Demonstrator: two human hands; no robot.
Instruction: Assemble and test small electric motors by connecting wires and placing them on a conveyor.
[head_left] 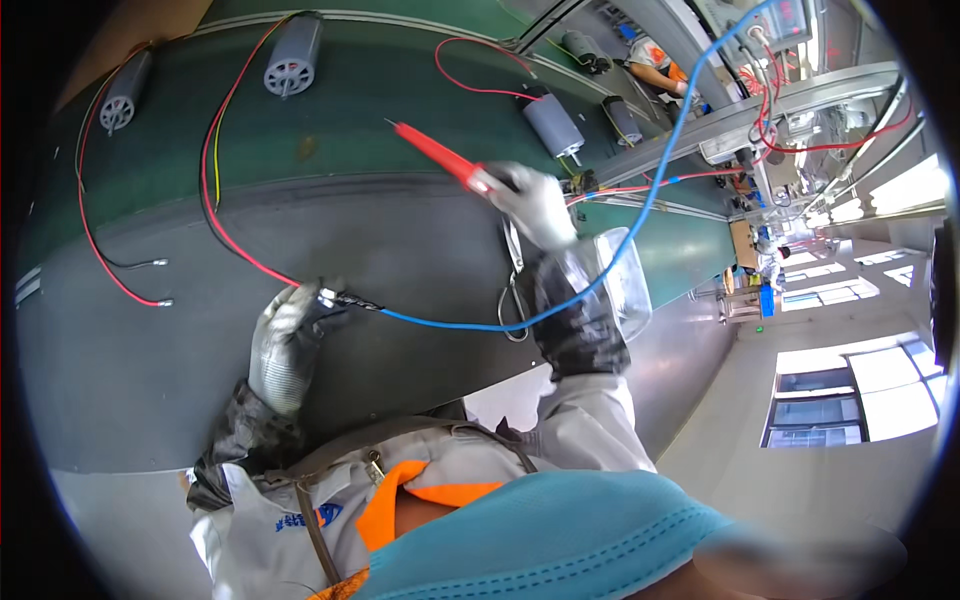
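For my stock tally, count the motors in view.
5: far-left motor, upper-left motor, motor above the right hand, smaller-looking motor right of that, and dark motor near the co-worker. Others may be hidden.

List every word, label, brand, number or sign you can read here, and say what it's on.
None can be read reliably.
Blue emblem on the jacket: too small and blurred to read.
Grey box at top right: panel marks too small to read.
Small green sign on the far wall: too small to read.
Red probe in the right hand: no lettering I can make out.
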